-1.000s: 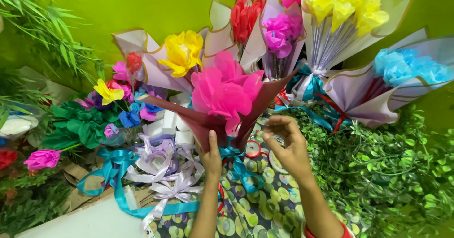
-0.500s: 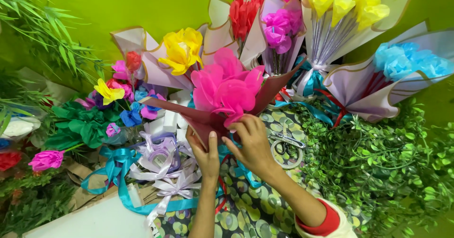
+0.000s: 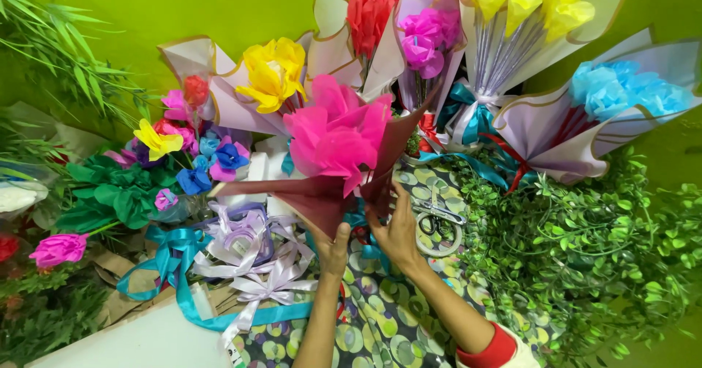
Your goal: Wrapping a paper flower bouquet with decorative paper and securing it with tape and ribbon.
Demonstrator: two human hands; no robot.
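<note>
My left hand (image 3: 333, 242) grips the narrow bottom of the bouquet (image 3: 333, 160) from below, fingers closed around the gathered point of its dark maroon wrapping paper (image 3: 307, 192). My right hand (image 3: 395, 225) rests against the same neck from the right, fingers spread and pressed flat on the paper fold, with teal ribbon (image 3: 362, 225) showing just under them. I judge that I am at the step of cinching the wrap at its neck; the next move calls for keeping the left hand tight while the right brings ribbon around without letting the cone spring open.

The bouquet stands nearly upright above the patterned cloth (image 3: 365, 324), its long axis running from my hands up and slightly away, the pink paper flower (image 3: 336, 130) pointing toward the green wall (image 3: 183, 10) and the paper flaring wide to the left and right.

Scissors (image 3: 435, 218) lie just right of my right hand, beside leafy green vines (image 3: 585, 244). Lilac ribbon bows (image 3: 252, 255) sit to the left, and finished bouquets, yellow (image 3: 272, 76), red (image 3: 369, 13) and blue (image 3: 621, 90), lean along the wall behind.
</note>
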